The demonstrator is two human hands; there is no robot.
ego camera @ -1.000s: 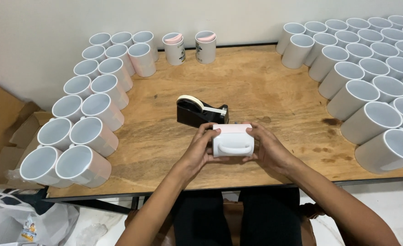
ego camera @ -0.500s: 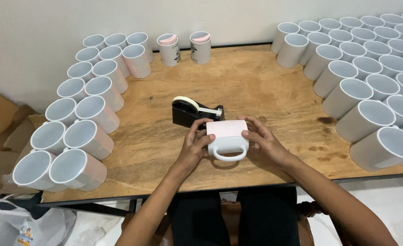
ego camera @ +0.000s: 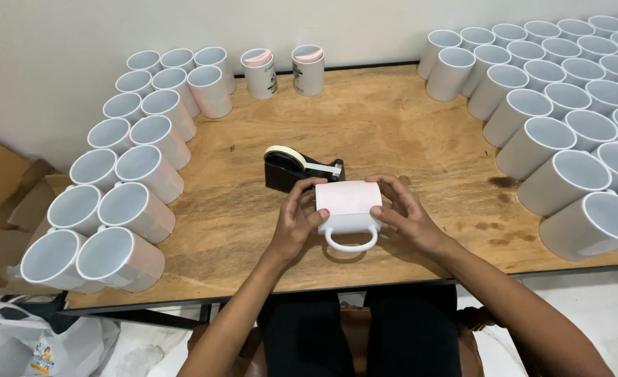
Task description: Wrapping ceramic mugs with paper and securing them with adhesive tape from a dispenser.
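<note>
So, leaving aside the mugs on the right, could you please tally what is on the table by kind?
Mugs in the left group: 16
Mugs with pink tops by the back wall: 2
Held mug: 1
Tape dispenser: 1
Total: 20

The mug (ego camera: 349, 213) looks like smooth glazed ceramic, white and a bit glossy, with a matt pale pink paper sheet wrapped round it. Same shiny glaze on all the other mugs (ego camera: 567, 181) (some wear that paper too). The table (ego camera: 386, 126) is bare wood, grainy, stained in spots. The tape dispenser (ego camera: 296, 169) is black plastic, holding cream paper-looking tape.
</note>
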